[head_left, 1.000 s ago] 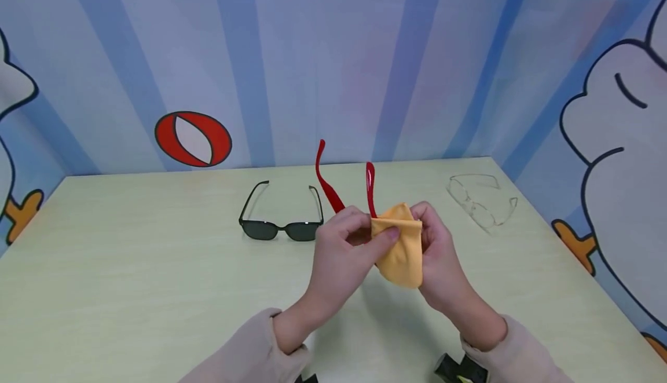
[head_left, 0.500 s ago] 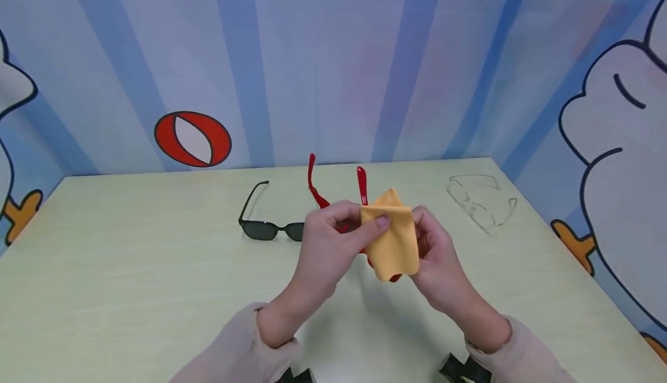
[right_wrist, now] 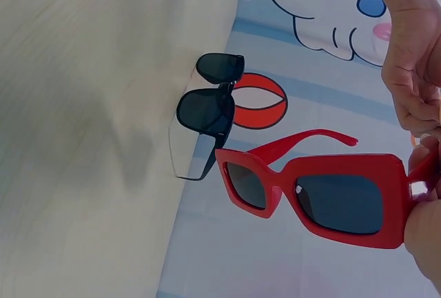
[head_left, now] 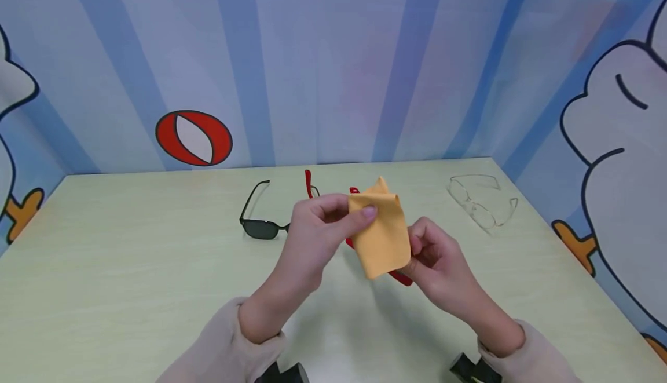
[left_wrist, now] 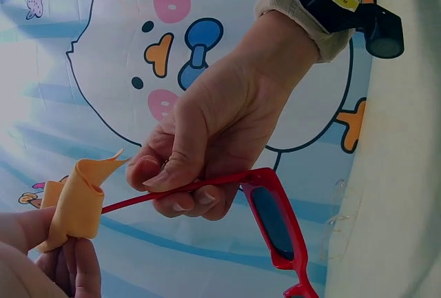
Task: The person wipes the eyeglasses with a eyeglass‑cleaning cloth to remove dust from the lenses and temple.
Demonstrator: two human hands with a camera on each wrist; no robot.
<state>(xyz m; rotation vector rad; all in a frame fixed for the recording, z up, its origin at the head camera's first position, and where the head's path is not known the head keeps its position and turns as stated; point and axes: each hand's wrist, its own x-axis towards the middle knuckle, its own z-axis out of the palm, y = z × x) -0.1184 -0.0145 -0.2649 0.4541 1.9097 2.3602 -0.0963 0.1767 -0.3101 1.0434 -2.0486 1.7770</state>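
Note:
In the head view my left hand [head_left: 320,238] pinches a folded yellow cloth [head_left: 383,238], thumb on its near face. The left wrist view shows the cloth [left_wrist: 79,205] wrapped round the tip end of one temple of the red sunglasses [right_wrist: 341,194]. My right hand [head_left: 443,267] pinches that same temple closer to the hinge, thumb against fingers. The sunglasses are held above the table, their dark lenses showing in the right wrist view. From the head, cloth and left hand hide most of the red frame; a temple tip [head_left: 308,183] rises behind.
Black sunglasses [head_left: 260,229] stand on the pale table [head_left: 130,255] left of the hands, partly covered by the left hand. Thin clear-framed glasses [head_left: 482,203] lie at the back right. A patterned blue backdrop [head_left: 318,53] rises behind the table.
My left hand and the cloth have shifted left, widening the gap between the hands. The red temple tips have sunk lower. The right hand has moved slightly down and right, and its fingers show more.

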